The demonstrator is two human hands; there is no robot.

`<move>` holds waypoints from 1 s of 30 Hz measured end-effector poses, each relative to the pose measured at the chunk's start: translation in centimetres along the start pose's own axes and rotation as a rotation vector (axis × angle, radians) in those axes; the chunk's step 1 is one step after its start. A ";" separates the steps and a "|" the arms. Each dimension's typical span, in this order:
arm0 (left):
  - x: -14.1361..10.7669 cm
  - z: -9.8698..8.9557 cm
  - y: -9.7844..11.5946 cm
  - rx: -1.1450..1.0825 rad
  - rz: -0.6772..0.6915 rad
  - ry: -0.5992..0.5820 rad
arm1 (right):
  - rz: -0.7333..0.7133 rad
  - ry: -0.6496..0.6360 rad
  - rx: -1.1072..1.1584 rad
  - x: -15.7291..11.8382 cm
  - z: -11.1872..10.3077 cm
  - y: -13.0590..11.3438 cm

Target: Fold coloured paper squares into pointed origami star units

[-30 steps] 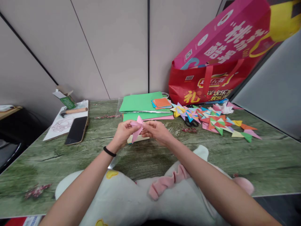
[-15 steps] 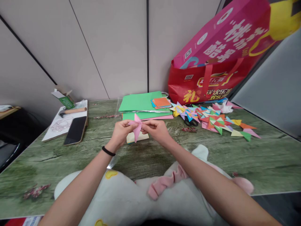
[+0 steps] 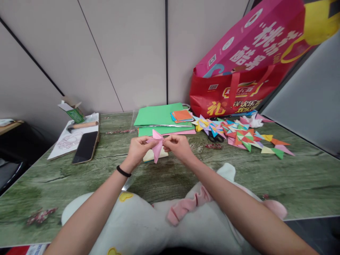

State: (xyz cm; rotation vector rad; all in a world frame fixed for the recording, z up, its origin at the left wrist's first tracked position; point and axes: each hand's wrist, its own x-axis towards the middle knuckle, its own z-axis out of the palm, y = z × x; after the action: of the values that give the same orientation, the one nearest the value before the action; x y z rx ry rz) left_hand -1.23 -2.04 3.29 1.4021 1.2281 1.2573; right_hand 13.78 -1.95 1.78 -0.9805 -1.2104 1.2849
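A folded pink origami paper (image 3: 157, 148) with pointed ends is held up between my two hands above the table. My left hand (image 3: 140, 148) pinches its left side, thumb in front. On the opposite side, the fingertips of my right hand (image 3: 177, 146) are closed on its right edge. Behind and below the folded paper lies a small pad of pale yellow paper (image 3: 150, 156), partly hidden by it and by my left hand. Green paper sheets (image 3: 155, 115) are stacked just beyond my hands, with small orange squares (image 3: 182, 115) on top.
Folded multicoloured paper stars (image 3: 245, 136) and black scissors (image 3: 215, 138) lie to the right, before a red bag (image 3: 225, 94). At left are a phone (image 3: 85, 147), a hammer (image 3: 83, 125) and a small green box (image 3: 75, 112). A plush cushion (image 3: 143, 219) fills the near edge.
Both hands have shifted very slightly right with the pink paper, which now faces me a little wider. My right fingertips have moved to its right edge.
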 end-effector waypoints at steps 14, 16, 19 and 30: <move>0.2 -0.2 -0.2 0.095 0.067 -0.063 | 0.296 -0.166 0.252 0.3 -0.5 -0.5; 0.2 -0.2 -0.3 0.116 0.068 -0.086 | 0.303 -0.175 0.261 0.3 -0.6 -0.3; 0.2 -0.2 -0.4 0.106 0.065 -0.145 | 0.305 -0.176 0.260 0.4 -0.7 0.0; 0.0 -0.2 -0.4 -0.119 -0.007 -0.204 | 0.288 -0.117 0.259 0.4 -0.7 0.2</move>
State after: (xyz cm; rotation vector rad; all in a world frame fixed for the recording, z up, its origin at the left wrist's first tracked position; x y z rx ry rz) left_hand -1.53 -1.94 2.89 1.4002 1.0023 1.1327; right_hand 14.39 -1.47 1.57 -0.9213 -0.9812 1.6998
